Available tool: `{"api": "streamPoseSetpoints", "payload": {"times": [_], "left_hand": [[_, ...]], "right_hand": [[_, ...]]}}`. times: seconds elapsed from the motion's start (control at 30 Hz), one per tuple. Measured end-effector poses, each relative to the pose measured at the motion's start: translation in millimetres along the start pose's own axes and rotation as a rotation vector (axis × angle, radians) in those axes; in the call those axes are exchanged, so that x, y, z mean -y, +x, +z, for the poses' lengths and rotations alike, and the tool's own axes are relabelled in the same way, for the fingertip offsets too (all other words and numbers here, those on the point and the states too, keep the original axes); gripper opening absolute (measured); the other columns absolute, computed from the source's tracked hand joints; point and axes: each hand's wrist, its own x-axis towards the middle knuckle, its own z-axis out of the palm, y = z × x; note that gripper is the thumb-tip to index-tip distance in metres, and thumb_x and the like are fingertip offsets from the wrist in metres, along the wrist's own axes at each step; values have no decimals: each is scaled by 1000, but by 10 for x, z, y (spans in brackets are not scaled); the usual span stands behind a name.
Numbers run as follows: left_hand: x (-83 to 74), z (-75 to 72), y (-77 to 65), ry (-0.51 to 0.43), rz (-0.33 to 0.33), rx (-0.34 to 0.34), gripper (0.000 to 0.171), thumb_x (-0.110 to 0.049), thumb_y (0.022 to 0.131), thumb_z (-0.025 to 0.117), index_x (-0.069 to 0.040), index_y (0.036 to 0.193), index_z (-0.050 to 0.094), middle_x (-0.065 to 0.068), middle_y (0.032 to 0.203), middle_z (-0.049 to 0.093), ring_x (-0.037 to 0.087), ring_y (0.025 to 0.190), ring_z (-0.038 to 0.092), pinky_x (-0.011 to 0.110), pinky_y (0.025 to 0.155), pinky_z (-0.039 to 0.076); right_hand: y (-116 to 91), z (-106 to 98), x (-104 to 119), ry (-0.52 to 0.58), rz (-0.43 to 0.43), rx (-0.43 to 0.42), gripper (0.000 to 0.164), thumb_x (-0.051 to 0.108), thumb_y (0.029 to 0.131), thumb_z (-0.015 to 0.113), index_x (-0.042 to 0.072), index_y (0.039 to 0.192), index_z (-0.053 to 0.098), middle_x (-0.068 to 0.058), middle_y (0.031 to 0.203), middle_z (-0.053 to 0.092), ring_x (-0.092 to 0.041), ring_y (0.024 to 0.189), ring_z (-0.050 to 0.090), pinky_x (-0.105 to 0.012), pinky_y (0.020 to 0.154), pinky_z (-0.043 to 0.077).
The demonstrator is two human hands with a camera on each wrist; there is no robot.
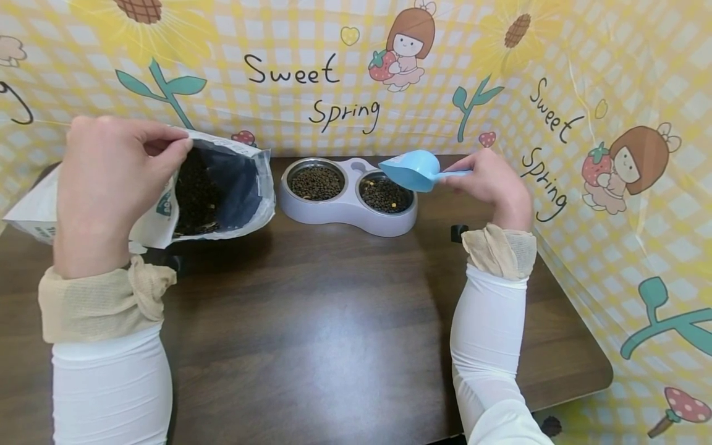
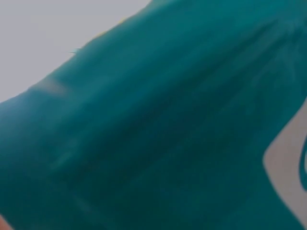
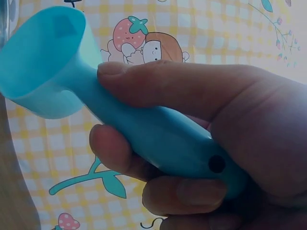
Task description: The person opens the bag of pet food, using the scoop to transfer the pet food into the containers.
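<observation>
At the left, my left hand [image 1: 105, 176] pinches the rim of an opened white-and-green bag [image 1: 266, 185] with a dark lining. Dark kibble [image 1: 194, 198] lies inside it. The left wrist view is filled by the bag's teal side [image 2: 158, 120], up close and blurred. My right hand [image 1: 492, 182] grips a light blue scoop [image 1: 411, 172] by its handle, over the right bowl of a double pet feeder [image 1: 328, 214]. The right wrist view shows the scoop cup [image 3: 38, 52] with no kibble visible in it. Brown kibble [image 1: 317, 183] fills much of the left bowl; the right bowl holds kibble [image 1: 382, 198] with yellow bits.
The feeder stands near the back of a dark wooden table [image 1: 311, 334]. A yellow checked curtain [image 1: 300, 37] hangs behind and along the right side. Beside the right wrist is a small black object [image 1: 458, 233]. The table's rounded corner [image 1: 603, 377] lies at the lower right.
</observation>
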Motion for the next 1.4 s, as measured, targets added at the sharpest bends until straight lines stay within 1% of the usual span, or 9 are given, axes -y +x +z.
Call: {"api": "streamPoseSetpoints", "payload": {"times": [0.33, 0.6, 0.73, 0.83, 1.0, 1.07, 1.23, 1.33, 1.4], "left_hand": [[-7, -4, 5, -1, -13, 3, 27, -20, 92, 64, 2, 99, 80, 28, 81, 75, 41, 70, 66, 43, 57, 43], [-7, 1, 6, -4, -29, 15, 28, -21, 93, 64, 1, 101, 79, 29, 84, 75, 42, 74, 67, 51, 59, 47], [-11, -2, 5, -3, -31, 19, 29, -21, 93, 64, 1, 102, 79, 29, 84, 75, 41, 73, 67, 49, 57, 46], [-13, -4, 4, -1, -31, 20, 29, -22, 93, 63, 1, 102, 79, 28, 83, 75, 40, 72, 67, 45, 55, 44], [-8, -2, 6, -1, -29, 21, 29, -21, 93, 64, 1, 102, 79, 28, 82, 75, 40, 72, 66, 46, 55, 44], [-7, 0, 6, -3, -28, 22, 29, -21, 93, 64, 1, 102, 79, 29, 82, 75, 41, 72, 65, 49, 59, 44], [-4, -2, 9, -5, -18, 13, 28, -20, 93, 64, 1, 101, 79, 28, 82, 75, 42, 72, 66, 48, 59, 44], [-3, -5, 13, -5, -14, 7, 27, -20, 93, 64, 1, 100, 80, 28, 82, 75, 41, 71, 66, 44, 56, 43], [-3, -5, 13, -6, -16, 8, 27, -20, 93, 64, 1, 101, 80, 28, 82, 75, 42, 71, 66, 47, 57, 44]], "right_hand": [[33, 15, -22, 18, -1, -6, 33, 30, 92, 67, 5, 110, 77, -12, 82, 73, -21, 72, 53, -31, 59, 40], [50, 14, -36, 38, 0, -1, 34, 32, 92, 66, 5, 108, 77, -5, 72, 70, -20, 68, 49, -30, 57, 37], [50, 13, -41, 38, -5, 2, 33, 33, 93, 65, 4, 104, 77, -10, 75, 71, -19, 65, 45, -30, 55, 35], [52, 16, -42, 39, -20, 5, 33, 32, 95, 61, 3, 98, 76, -14, 77, 70, -20, 66, 44, -31, 57, 34], [59, 7, -48, 40, -29, 26, 38, 30, 101, 51, 0, 94, 73, -1, 62, 65, -21, 66, 44, -31, 60, 34], [55, 1, -56, 49, -24, 47, 40, 30, 103, 47, -1, 97, 72, 4, 63, 64, -20, 68, 45, -32, 63, 35], [44, -5, -77, 101, -23, 103, 42, 28, 106, 38, -4, 104, 65, -1, 76, 67, -22, 76, 48, -33, 70, 36], [47, -6, -79, 110, -22, 116, 42, 27, 107, 35, -4, 100, 62, -2, 74, 62, -21, 70, 46, -32, 66, 35], [55, -2, -83, 112, -11, 120, 43, 30, 106, 35, -3, 95, 60, 0, 68, 56, -18, 62, 44, -30, 60, 35]]}}
